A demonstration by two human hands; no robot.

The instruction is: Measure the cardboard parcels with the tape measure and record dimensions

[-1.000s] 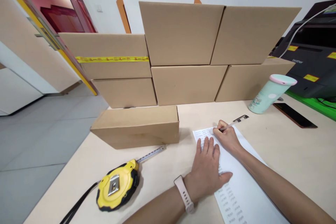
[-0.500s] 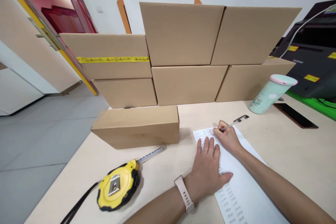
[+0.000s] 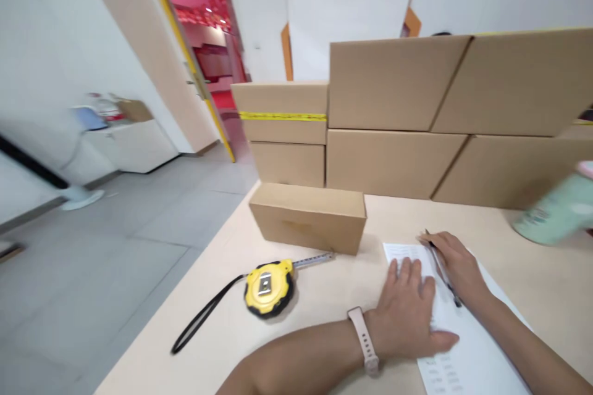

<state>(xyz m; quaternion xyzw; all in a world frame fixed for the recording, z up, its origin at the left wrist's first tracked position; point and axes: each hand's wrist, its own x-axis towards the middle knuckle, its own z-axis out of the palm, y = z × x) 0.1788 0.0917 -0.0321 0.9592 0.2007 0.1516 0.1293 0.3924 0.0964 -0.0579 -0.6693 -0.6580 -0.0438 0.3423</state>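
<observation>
Clock centred on the left hand; biggest things first.

Counter (image 3: 167, 376): pale top; left edge runs from 10 o'clock down towards 8, floor beyond it. Bare surface shows between the tape measure and left forearm, and between sheet and stack.

Box stack (image 3: 393, 160): two tiers across the back, 10 round to 2. Walls off the far side; reaches that way look limited.

Low box (image 3: 306, 225): at 10 to 11, apart from the sheet, in front of the stack.

Sheet (image 3: 477, 345): under both hands, far corner near 12, running down past 4. Marks in columns, unreadable here.

Cup (image 3: 546, 216): at 2, beyond the right hand, cut by the view's edge. Bounds rightward swing somewhat.

Left hand (image 3: 403, 315): palm down on the sheet, fingers slightly spread, thumb out towards 4.

Right hand (image 3: 463, 271): at 1 to 2, fingers pinching the pen near the sheet's far end. Nib contact: cannot tell, blurred.

Tape measure (image 3: 271, 287): at 9 to 10, blade partly out towards the low box, strap trailing towards the left edge.

Pen (image 3: 445, 278): slanted over the sheet. Judgement: penwork on the sheet in hand; any stroke calls for steady left-hand pressure and a controlled nib.
</observation>
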